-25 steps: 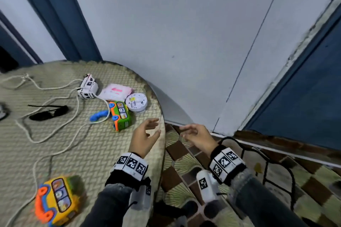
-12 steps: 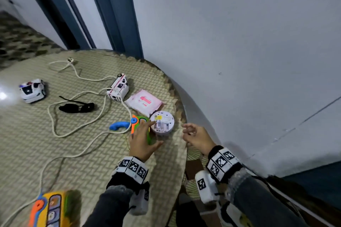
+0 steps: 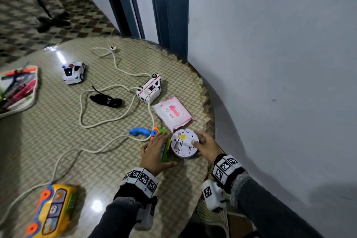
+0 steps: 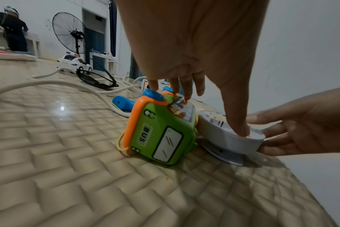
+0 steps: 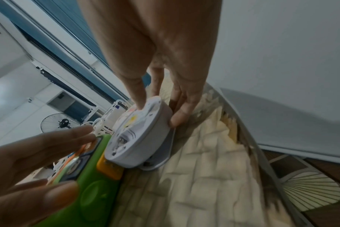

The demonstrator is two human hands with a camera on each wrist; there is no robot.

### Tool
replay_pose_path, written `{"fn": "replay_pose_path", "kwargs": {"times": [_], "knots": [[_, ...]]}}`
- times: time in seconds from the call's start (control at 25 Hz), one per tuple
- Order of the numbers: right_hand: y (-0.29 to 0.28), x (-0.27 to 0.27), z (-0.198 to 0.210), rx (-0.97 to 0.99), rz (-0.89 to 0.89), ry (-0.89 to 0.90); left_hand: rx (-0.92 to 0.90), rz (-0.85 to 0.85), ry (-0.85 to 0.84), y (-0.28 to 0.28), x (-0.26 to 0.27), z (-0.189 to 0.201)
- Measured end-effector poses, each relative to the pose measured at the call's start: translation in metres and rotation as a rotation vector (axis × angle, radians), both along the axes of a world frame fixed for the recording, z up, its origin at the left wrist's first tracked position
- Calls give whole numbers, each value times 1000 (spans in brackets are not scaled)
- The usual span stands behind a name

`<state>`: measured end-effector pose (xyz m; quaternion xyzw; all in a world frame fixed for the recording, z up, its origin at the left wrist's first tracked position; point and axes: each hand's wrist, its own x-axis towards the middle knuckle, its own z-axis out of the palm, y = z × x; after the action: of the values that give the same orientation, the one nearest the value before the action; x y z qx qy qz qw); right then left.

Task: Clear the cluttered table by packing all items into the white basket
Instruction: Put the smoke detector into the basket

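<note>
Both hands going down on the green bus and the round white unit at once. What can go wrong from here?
1. The round white unit sits near the table edge; the right hand pinches only its rim, so a slip could send it to the floor.
2. The white cord lies around the blue handset of the green toy bus; lifting with the left hand may drag it.
3. The unit's base plate looks partly loose and may drop off.
</note>
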<state>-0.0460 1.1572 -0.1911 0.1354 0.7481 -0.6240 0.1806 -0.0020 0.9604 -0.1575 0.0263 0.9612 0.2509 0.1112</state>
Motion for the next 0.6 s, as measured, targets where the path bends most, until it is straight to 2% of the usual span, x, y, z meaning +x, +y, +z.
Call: {"fn": "replay_pose_path", "kwargs": {"times": [0.08, 0.16, 0.28, 0.36, 0.48, 0.6], "knots": [[1, -4, -2, -2, -27, 18, -17, -5, 6, 1, 1, 0], [3, -6, 2, -35, -41, 20, 44, 42, -5, 6, 2, 3], [0, -9, 24, -207, -81, 9, 359, 109, 17, 12, -4, 10], [-6, -9, 45, -357, -42, -1, 545, 156, 59, 10, -11, 16], [-16, -13, 69, -494, 53, 2, 609, 247, 144, 2, -17, 32], [-21, -21, 74, -423, 164, 72, 677, 279, 178, -17, -19, 46]]}}
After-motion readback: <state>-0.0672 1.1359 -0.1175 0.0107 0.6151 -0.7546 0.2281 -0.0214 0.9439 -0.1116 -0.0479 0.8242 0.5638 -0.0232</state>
